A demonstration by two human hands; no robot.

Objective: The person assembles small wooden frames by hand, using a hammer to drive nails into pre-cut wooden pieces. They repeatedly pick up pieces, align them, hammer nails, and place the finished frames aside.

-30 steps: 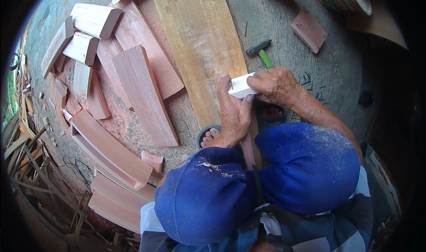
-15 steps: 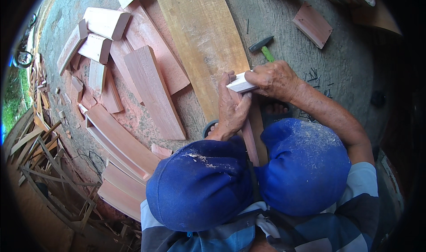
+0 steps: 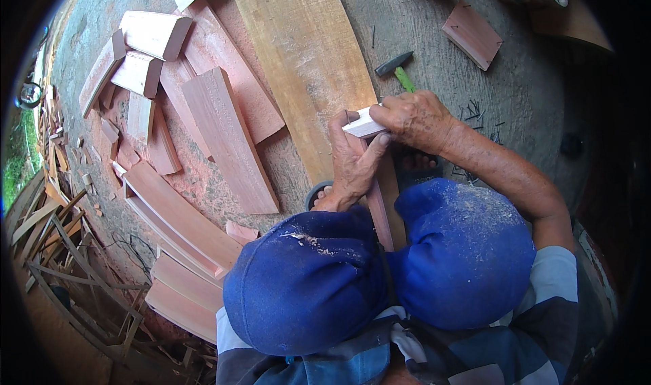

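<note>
In front of my blue-clothed knees, a reddish wooden strip (image 3: 383,222) stands between my legs with a pale wood block (image 3: 363,125) across its upper end. My left hand (image 3: 354,161) is closed around this joint, thumb on the near side and fingers at the block's left end. A thin nail-like piece shows at that end. My right hand (image 3: 415,120) grips the block's right end with fingers curled over it. Just beyond my right hand lies a hammer (image 3: 395,64) with a dark head and green handle; part of the handle is hidden behind the hand.
A long brown board (image 3: 305,46) runs away from my feet. Cut wood pieces (image 3: 227,141) and curved boards (image 3: 183,215) lie to the left amid sawdust. Scrap sticks (image 3: 61,236) pile at far left. Loose nails (image 3: 476,113) and a nailed wood piece (image 3: 472,34) lie right.
The whole view has shifted slightly, so floor objects sit a little further left. Both hands keep their hold on the wood, with little visible movement.
</note>
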